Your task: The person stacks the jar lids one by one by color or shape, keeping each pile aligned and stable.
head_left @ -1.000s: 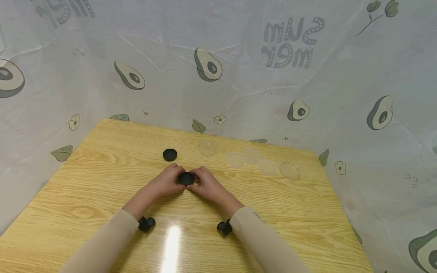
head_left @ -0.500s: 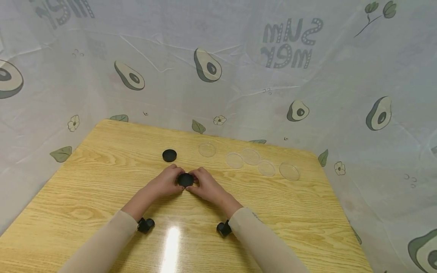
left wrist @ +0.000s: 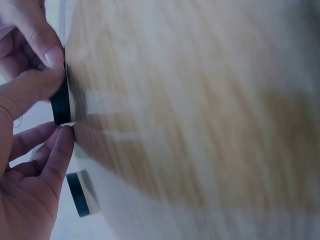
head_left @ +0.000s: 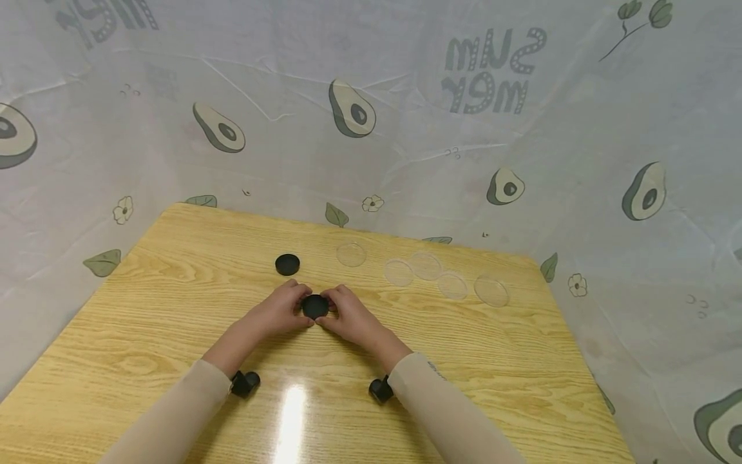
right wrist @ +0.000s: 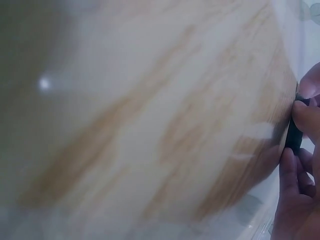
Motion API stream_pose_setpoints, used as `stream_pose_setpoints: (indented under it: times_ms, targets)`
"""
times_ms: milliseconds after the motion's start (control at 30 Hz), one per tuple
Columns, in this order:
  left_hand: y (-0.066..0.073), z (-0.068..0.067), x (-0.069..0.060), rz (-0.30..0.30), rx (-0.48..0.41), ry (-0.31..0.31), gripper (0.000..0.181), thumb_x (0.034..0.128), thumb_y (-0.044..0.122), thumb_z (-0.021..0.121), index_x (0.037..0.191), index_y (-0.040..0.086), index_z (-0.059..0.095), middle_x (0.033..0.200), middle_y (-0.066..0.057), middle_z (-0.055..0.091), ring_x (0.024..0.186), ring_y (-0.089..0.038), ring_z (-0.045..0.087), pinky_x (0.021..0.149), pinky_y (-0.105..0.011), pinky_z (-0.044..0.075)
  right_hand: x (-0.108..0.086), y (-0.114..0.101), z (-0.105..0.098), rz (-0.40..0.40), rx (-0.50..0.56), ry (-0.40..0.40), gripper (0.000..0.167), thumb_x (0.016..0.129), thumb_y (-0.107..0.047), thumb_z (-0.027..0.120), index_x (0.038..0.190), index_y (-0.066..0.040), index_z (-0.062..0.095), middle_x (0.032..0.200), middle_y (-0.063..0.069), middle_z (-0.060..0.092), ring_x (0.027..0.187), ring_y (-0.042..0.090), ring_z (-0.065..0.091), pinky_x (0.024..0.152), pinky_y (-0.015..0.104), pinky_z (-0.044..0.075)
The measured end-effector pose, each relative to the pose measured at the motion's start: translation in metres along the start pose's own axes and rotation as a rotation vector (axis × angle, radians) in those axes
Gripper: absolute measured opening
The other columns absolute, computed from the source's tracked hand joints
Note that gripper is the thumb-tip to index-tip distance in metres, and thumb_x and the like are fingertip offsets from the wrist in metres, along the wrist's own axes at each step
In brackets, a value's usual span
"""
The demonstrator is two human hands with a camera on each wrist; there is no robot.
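"While the disc (head_left: 315, 307) is pinched by the left hand (head_left: 284, 309) and the right hand (head_left: 349, 314), thumbs and fingers clamped on its rim, which step is in hand?"

"A two-handed hold, it seems, near the other disc (head_left: 287, 265); for the next move, an even grip is probably called for."

"What is hidden?"

"Much of the rim; whether the table (head_left: 493, 354) is touched cannot be told."
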State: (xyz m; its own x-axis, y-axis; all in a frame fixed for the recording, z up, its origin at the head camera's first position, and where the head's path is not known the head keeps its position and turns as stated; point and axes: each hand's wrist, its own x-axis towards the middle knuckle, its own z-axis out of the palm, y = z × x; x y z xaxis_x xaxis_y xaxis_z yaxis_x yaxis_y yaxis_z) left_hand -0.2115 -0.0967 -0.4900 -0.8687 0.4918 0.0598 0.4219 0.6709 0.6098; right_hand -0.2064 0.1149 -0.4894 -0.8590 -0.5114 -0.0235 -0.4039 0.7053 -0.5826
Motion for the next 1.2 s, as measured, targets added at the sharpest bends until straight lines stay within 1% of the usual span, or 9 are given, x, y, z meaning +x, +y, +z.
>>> stream_pose_setpoints:
  times_ms: [133,233,367,467,600,800,1033,1100,1200]
  targets:
    - [-0.005,-0.004,-0.004,-0.012,-0.036,0.002,0.061,0.0908,0.028,0.084,0.135,-0.008,0.060,0.119,-0.020,0.062,0.108,-0.031,0.065,0.096,-0.048,0.056,-0.001,0.001,0.002,0.008,0.009,0.008,0.051,0.100,-0.023,0.074,0.142,-0.002,0.058,0.127,0.014,0.058,0.116,0.023,0.063,0.103,0.034,0.055]
    - [-0.010,-0.008,-0.006,-0.022,-0.074,0.042,0.057,0.0954,0.031,0.079,0.136,-0.006,0.060,0.121,-0.021,0.063,0.110,-0.034,0.065,0.095,-0.049,0.056,-0.001,0.002,0.004,0.009,0.017,0.011,0.051,0.100,-0.024,0.074,0.142,-0.002,0.058,0.129,0.014,0.058,0.117,0.023,0.063,0.104,0.033,0.055]
    - [-0.015,-0.013,-0.005,-0.034,-0.100,0.172,0.052,0.0977,0.027,0.076,0.135,-0.005,0.060,0.120,-0.023,0.062,0.108,-0.036,0.063,0.093,-0.051,0.056,-0.003,0.003,0.004,0.013,0.017,0.009,0.050,0.100,-0.025,0.073,0.142,-0.003,0.058,0.131,0.013,0.058,0.118,0.022,0.063,0.105,0.034,0.054]
    - [-0.018,-0.015,-0.002,-0.060,-0.132,0.274,0.054,0.0975,0.020,0.076,0.138,-0.008,0.055,0.126,-0.026,0.056,0.112,-0.040,0.060,0.098,-0.053,0.056,-0.003,0.003,0.003,0.019,0.021,0.004,0.051,0.101,-0.025,0.073,0.143,-0.002,0.057,0.132,0.014,0.058,0.119,0.023,0.063,0.106,0.035,0.054]
    - [-0.025,-0.019,0.003,-0.139,-0.185,0.335,0.067,0.0984,0.018,0.075,0.149,-0.012,0.043,0.138,-0.032,0.044,0.124,-0.047,0.053,0.105,-0.057,0.052,-0.003,0.002,0.004,0.020,0.030,-0.001,0.052,0.101,-0.025,0.072,0.145,-0.002,0.056,0.134,0.015,0.057,0.121,0.024,0.064,0.106,0.035,0.054]
    - [-0.035,-0.022,0.012,-0.229,-0.180,0.309,0.079,0.0992,0.021,0.073,0.155,-0.016,0.031,0.146,-0.037,0.038,0.120,-0.046,0.049,0.105,-0.060,0.048,-0.002,0.001,0.004,0.018,0.027,0.007,0.052,0.100,-0.024,0.074,0.143,-0.001,0.057,0.130,0.015,0.058,0.117,0.022,0.063,0.104,0.032,0.055]
    - [-0.039,-0.029,0.025,-0.275,-0.170,0.283,0.080,0.0976,0.020,0.075,0.154,-0.017,0.032,0.144,-0.036,0.041,0.104,-0.037,0.049,0.093,-0.051,0.046,-0.002,0.001,0.001,0.021,0.037,0.000,0.054,0.100,-0.025,0.074,0.144,-0.001,0.056,0.131,0.014,0.058,0.116,0.020,0.062,0.103,0.029,0.054]
    - [-0.039,-0.031,0.029,-0.284,-0.162,0.279,0.080,0.0972,0.020,0.076,0.153,-0.017,0.033,0.142,-0.036,0.042,0.107,-0.040,0.050,0.095,-0.053,0.047,-0.001,0.000,0.001,0.028,0.047,-0.001,0.054,0.100,-0.024,0.074,0.145,-0.001,0.056,0.132,0.014,0.058,0.117,0.020,0.062,0.104,0.030,0.054]
    - [-0.039,-0.033,0.034,-0.305,-0.149,0.259,0.080,0.0969,0.022,0.076,0.153,-0.017,0.034,0.143,-0.038,0.041,0.119,-0.046,0.049,0.104,-0.058,0.046,-0.002,-0.003,-0.001,0.039,0.055,-0.008,0.054,0.100,-0.024,0.073,0.145,-0.001,0.055,0.132,0.014,0.057,0.118,0.020,0.062,0.105,0.030,0.054]
